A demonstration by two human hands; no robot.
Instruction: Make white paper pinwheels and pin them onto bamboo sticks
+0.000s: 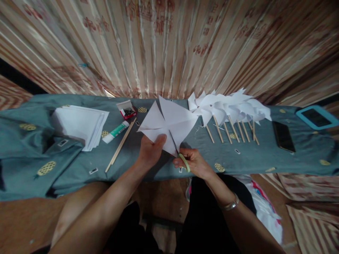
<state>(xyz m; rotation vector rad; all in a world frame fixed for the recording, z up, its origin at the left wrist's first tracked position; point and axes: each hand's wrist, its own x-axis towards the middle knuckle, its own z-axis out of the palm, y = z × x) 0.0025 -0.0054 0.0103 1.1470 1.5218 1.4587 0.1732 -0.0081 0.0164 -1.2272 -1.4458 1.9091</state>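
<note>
A square sheet of white paper [180, 118] is pinched in my left hand [152, 150], thumb on top near the middle. Slits run into the sheet from some of its corners. My right hand [194, 162] grips the scissors [184, 161] by their pale green handles. Their blades lie along the sheet's near corner, pointing in toward its centre. Just right of the sheet, finished paper pinwheels [225, 107] on wooden sticks lie in an overlapping row.
Left of my hands lie a stack of white paper [79, 123], a glue stick [116, 132], wooden sticks [120, 146] and a small open box [127, 110] of dark pins. A phone [283, 137] and a blue-framed tablet [317, 117] rest at the right. A pleated curtain [169, 49] hangs behind.
</note>
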